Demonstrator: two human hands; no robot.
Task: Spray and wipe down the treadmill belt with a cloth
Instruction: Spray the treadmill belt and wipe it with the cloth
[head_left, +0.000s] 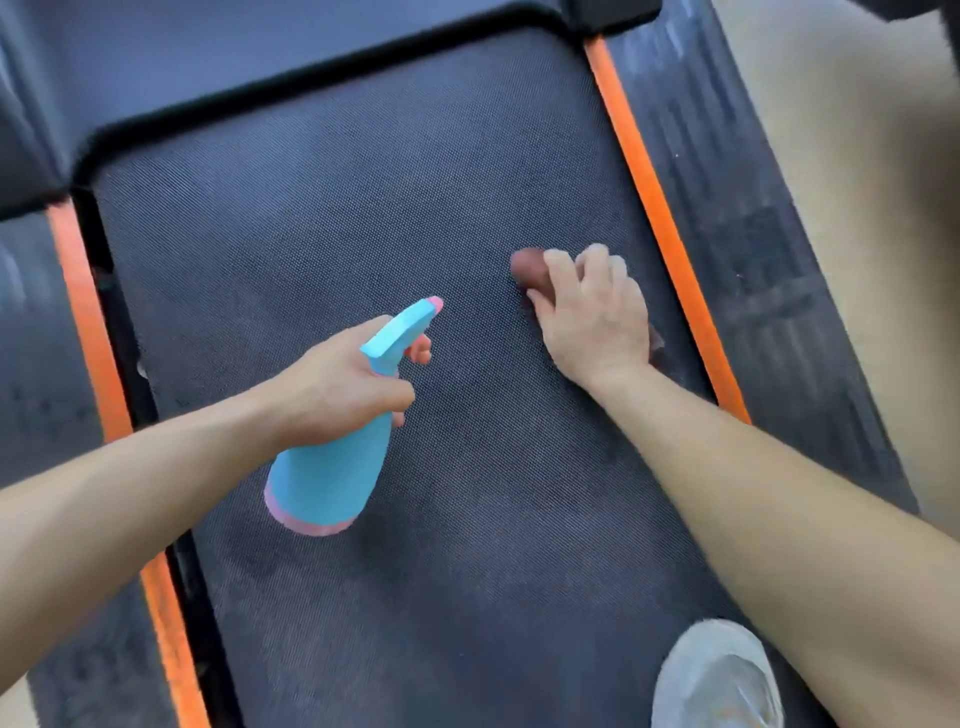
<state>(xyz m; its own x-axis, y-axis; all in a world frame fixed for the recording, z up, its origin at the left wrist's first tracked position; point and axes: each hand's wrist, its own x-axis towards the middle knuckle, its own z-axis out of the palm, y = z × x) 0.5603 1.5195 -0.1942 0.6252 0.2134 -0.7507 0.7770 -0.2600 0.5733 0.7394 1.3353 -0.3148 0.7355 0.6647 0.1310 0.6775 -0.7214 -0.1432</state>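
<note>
Head view: the left hand grips the blue spray bottle above the treadmill belt, fingers clamped round its neck, nozzle aimed forward, likely ready to spray. The right hand presses a brown cloth onto the belt near the orange edge strip, fingers curled over it for wiping.

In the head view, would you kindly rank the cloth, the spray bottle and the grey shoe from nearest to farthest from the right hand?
1. Cloth: under the right hand, which holds it against the belt.
2. Spray bottle: to its left, gripped by the left hand.
3. Grey shoe: at the bottom edge, closest to the camera.
</note>
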